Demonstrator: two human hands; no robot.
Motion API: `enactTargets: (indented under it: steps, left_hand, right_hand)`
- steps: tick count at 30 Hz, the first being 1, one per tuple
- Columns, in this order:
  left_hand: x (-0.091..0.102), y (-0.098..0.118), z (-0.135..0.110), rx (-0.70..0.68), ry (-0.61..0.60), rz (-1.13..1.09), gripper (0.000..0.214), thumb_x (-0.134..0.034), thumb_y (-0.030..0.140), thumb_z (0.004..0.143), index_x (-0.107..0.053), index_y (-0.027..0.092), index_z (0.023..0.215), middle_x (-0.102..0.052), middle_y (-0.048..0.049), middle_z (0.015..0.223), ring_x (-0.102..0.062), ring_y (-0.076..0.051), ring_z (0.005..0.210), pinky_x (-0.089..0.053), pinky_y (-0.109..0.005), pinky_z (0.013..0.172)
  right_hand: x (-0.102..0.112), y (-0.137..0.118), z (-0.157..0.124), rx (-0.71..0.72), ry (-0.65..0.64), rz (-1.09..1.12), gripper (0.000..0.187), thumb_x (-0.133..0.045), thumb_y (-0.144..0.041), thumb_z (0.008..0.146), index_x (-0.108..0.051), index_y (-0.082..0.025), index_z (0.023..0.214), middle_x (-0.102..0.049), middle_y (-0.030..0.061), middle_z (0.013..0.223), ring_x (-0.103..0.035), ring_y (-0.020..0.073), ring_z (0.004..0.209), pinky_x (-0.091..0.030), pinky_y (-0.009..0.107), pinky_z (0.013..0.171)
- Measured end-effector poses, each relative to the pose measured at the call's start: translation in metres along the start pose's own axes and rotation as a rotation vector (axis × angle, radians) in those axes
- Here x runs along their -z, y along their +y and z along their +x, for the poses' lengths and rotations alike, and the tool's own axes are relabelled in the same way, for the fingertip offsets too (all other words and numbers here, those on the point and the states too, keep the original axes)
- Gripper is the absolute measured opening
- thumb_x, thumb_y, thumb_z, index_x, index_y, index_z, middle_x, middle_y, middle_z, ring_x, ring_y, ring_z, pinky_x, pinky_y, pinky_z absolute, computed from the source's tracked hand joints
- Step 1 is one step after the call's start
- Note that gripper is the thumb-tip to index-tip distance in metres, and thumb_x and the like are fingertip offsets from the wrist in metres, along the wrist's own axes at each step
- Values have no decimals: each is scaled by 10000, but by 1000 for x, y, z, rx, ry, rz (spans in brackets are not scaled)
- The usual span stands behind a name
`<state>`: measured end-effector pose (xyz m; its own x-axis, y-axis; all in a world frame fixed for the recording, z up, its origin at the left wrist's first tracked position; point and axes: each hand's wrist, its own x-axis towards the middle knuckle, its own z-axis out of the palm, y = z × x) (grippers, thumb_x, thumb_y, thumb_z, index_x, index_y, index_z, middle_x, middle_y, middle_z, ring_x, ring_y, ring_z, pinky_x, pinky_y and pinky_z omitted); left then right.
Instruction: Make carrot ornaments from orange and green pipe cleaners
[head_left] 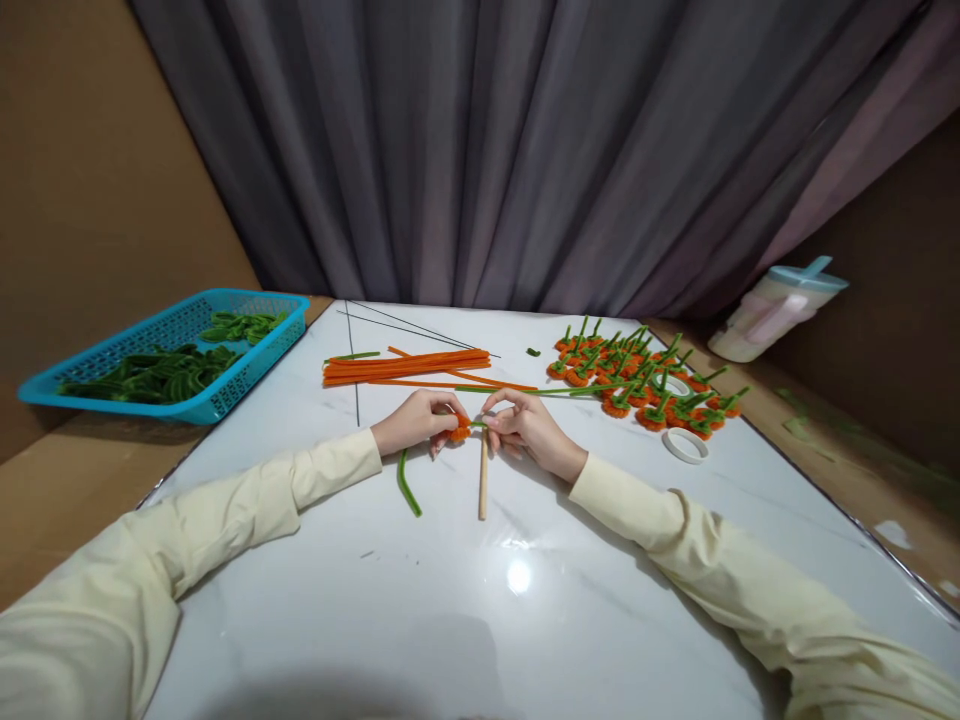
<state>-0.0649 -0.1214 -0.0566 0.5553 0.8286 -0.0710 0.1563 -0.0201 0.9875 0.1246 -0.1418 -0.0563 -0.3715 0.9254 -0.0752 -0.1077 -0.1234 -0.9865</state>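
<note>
My left hand (420, 420) is closed around a small orange fuzzy piece (459, 432) made of pipe cleaner, near the middle of the table. From it a short green pipe cleaner stem (478, 424) points right, and the fingertips of my right hand (531, 428) pinch its end. A thin wooden stick (483, 485) lies just below the right fingers; whether they touch it I cannot tell. Under my left hand rests a loose, bent green pipe cleaner (408, 485).
Beyond my hands lies a bundle of orange pipe cleaners (409, 367). Several orange pieces with green stems (616, 402) stand to the right, beside a white ring (685, 446). A blue basket (217, 408) of green pieces sits left; a tumbler (772, 312) stands far right.
</note>
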Motion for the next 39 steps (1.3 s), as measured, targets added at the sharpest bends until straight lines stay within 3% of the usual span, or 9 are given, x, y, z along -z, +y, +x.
enactTargets:
  steps: [3,10,14,19,21,26,29,32,39]
  left_hand:
    - [2,-1,1,-15,19,-52,40,-520,141,689,-531,124,724,-582,11,498,-464,-64,329,-412,-168,321]
    - [2,2,2,-20,4,-30,98,-488,150,678,-520,123,767,-568,21,500,-483,-70,338,-415,-162,323]
    - [-1,2,2,-21,3,-19,128,-504,191,695,-533,118,795,-585,2,543,-510,-81,373,-394,-158,327]
    - [-1,0,2,-37,24,-23,169,-544,245,723,-545,113,828,-622,-21,580,-410,-35,349,-263,-137,333]
    - [-1,1,2,-35,19,-28,199,-567,265,725,-546,109,847,-643,-36,611,-373,-21,351,-246,-144,351]
    - [-6,7,1,99,-64,-24,389,-624,338,720,-461,118,996,-602,7,514,-311,-30,318,-183,-161,343]
    - [-8,11,-3,67,-172,-40,441,-612,386,752,-420,135,1059,-508,70,447,-277,-30,321,-157,-164,354]
    - [-8,15,-6,43,-278,-137,393,-529,397,825,-395,156,1104,-522,53,561,-250,-20,367,-183,-170,383]
    - [-5,26,-8,75,-263,-109,383,-459,310,853,-344,152,1183,-417,76,545,-224,-41,410,-158,-173,400]
  right_hand:
    - [4,-1,0,15,4,-50,268,-648,-273,654,-463,-173,819,-565,-34,432,-330,56,277,-264,152,275]
    - [19,-14,8,28,-204,-428,383,-646,-470,699,-481,-160,852,-612,-4,550,-491,93,414,-424,206,421]
    - [19,-23,5,137,-197,-735,303,-619,-433,748,-572,-141,817,-631,21,598,-539,112,510,-416,211,499]
    - [9,-19,0,163,-185,-791,256,-531,-368,820,-585,-133,733,-619,20,599,-524,104,495,-410,214,513]
    - [7,-18,0,186,-156,-803,224,-551,-351,805,-591,-131,800,-623,22,649,-524,105,528,-413,216,533]
    - [2,-20,-3,279,-178,-712,444,-688,-332,688,-530,-161,1066,-596,70,1055,-564,122,709,-442,226,604]
    - [-2,-20,-4,168,-263,-507,325,-619,-343,758,-553,-147,1009,-633,59,929,-584,127,713,-463,248,664]
    - [-2,-20,-3,76,-269,-268,299,-642,-324,738,-560,-139,958,-650,44,806,-605,138,715,-477,267,693]
    - [3,-22,-3,4,-230,-97,259,-670,-254,679,-610,-103,881,-664,53,710,-631,151,660,-508,270,649]
